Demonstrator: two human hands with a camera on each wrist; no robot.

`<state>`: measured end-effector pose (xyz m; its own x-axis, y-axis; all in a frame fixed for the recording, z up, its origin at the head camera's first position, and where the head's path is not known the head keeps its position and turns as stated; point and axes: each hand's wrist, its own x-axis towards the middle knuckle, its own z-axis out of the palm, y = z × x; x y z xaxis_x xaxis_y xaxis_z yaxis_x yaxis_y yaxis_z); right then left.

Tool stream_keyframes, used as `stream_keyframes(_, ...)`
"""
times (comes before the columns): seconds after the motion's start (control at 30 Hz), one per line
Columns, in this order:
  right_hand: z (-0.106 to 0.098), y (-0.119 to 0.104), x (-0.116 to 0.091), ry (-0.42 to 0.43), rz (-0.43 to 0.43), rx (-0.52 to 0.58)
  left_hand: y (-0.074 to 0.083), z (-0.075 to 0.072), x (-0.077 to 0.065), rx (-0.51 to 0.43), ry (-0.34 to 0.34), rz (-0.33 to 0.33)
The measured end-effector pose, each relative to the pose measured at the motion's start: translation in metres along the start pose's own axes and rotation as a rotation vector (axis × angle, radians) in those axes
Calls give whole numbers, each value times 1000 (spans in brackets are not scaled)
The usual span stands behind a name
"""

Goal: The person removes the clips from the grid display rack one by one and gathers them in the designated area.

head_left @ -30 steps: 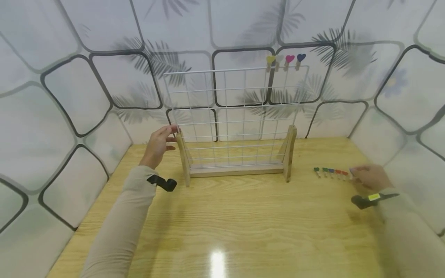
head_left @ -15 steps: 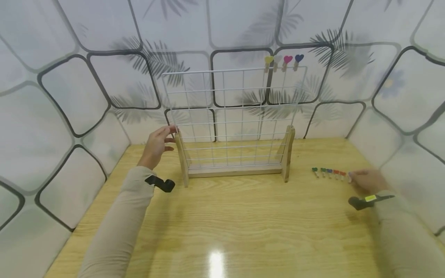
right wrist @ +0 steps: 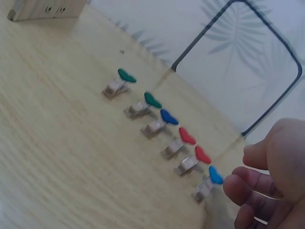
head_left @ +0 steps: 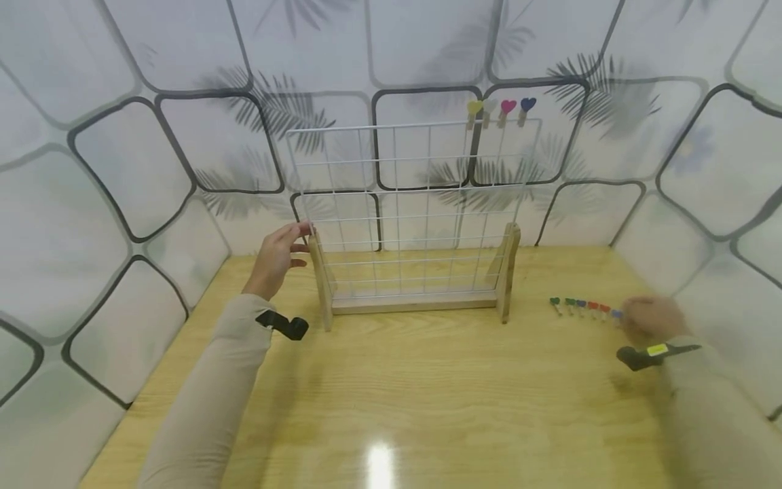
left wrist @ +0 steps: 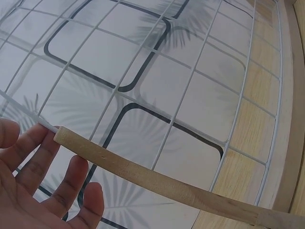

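In the head view my left hand (head_left: pixel 274 261) is at the left wooden post of a white wire grid rack (head_left: pixel 400 191). The left wrist view shows my fingertips (left wrist: pixel 46 131) touching the grid's side wire, right at the top end of the post (left wrist: pixel 143 174); the thumb stands apart. My right hand (head_left: pixel 655 318) hovers beside the right end of a row of small wooden clothespins with heart tops. Its thumb and fingers are parted, with nothing between them, close to the light-blue heart clothespin (right wrist: pixel 207 185). Beside that lie a red heart clothespin (right wrist: pixel 194 161) and several others.
Along the rack's top wire, at the right, hang a yellow heart clothespin (head_left: pixel 474 109), a white one, a pink one (head_left: pixel 508 106) and a dark-blue one (head_left: pixel 528 105). The rack stands on a wooden table (head_left: pixel 391 380), with patterned fabric walls behind and at both sides.
My right hand has drawn slightly right from the clothespin at the row's end, and its light-blue heart now shows beside the fingers. The left hand stays at the rack.
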<state>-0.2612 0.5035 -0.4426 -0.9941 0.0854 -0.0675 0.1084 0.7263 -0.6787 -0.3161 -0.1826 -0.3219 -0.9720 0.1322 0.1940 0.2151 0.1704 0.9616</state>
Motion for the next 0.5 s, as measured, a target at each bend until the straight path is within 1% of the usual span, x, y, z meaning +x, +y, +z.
stream_keyframes(0.07, -6, -8, 1, -25, -33, 146, 1, 1, 1, -2, 3, 0)
stream_keyframes(0.1, -9, -14, 0, -40, -51, 231, 2, 1, 1, -2, 5, -2)
stream_keyframes(0.13, -11, -21, -1, -43, -70, 293, 3, 1, 1, 1, 6, -2)
stream_keyframes(0.2, -15, -38, -3, -28, -79, 372, 3, 1, 1, 0, 8, -4)
stream_keyframes(0.23, -15, -48, -5, 8, -85, 393, 3, 1, 1, 0, 8, -5)
stream_keyframes(0.27, -17, -56, -5, 18, -79, 429, 3, 1, 1, 0, 8, -7)
stream_keyframes(0.4, -27, -91, -2, 7, -63, 517, 2, 1, 1, -3, 9, -10)
stream_keyframes(0.5, -34, -114, 0, 3, -86, 525, 2, 2, 0, -3, 12, -7)
